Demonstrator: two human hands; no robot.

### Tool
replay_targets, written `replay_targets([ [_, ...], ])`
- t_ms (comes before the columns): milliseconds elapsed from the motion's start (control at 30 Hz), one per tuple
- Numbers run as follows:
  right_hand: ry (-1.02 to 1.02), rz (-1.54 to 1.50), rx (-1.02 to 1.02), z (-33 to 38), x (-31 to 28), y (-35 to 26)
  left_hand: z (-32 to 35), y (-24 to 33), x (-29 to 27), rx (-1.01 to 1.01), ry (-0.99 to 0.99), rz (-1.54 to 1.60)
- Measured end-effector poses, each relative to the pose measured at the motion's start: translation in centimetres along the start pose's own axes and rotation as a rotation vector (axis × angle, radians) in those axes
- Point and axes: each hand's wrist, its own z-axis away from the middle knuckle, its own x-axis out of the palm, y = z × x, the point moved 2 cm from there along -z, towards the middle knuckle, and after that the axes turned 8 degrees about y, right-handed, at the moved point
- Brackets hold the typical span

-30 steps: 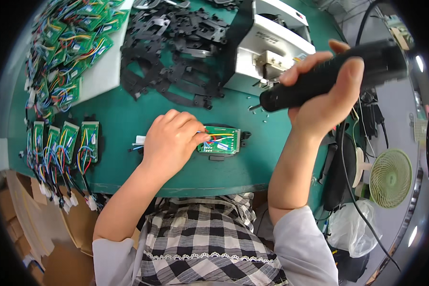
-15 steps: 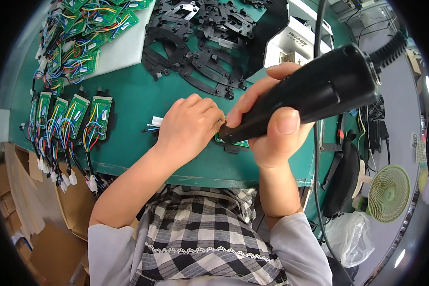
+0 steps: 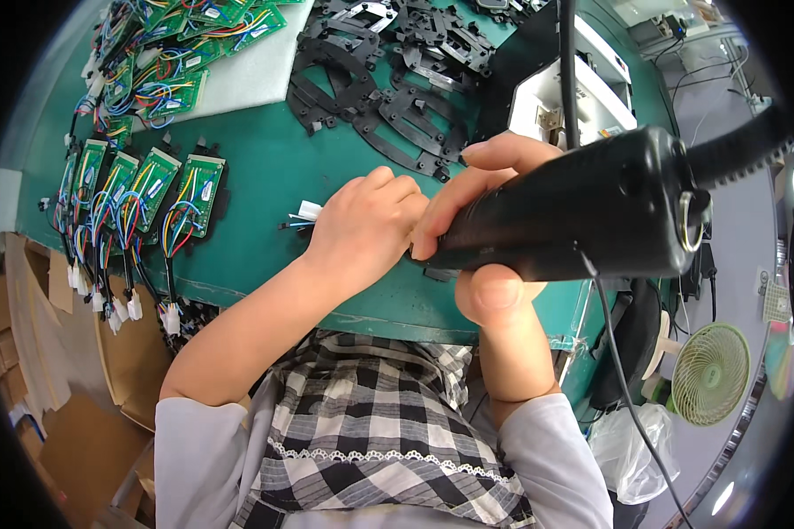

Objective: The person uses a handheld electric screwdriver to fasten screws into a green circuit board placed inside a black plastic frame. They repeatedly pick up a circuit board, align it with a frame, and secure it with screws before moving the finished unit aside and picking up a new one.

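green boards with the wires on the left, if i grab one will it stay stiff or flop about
The green boards look flat and rigid, so likely stiff and light. Their coloured wires loop and hang over the table edge, so those probably flop and may snag on neighbours.

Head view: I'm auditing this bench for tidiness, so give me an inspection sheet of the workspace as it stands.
Surface: green bench mat, with a white foam sheet at the far left.
Job's things: black electric screwdriver; the board under the hands is hidden, only a white connector shows.
Clutter: row of green circuit boards at the left edge, more on the foam; pile of black plastic brackets; white box.
Grips: left hand pressed down on the mat; right hand wrapped around the screwdriver.
Cables: coloured board leads hang over the front edge; black tool cord.
Surroundings: cardboard boxes left, green fan and plastic bag right.
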Motion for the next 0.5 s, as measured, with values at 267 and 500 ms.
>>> replay_targets([
  [267, 0.115, -0.727, 0.182, -2.7, -7.1, -0.5, 0.3, 1.9, -1.2, 0.083, -0.104, 0.046],
  [500, -0.177, -1.095, 0.269, -3.7, -7.9, 1.5, 0.5, 1.3, -3.7, 0.032, -0.158, -0.047],
])
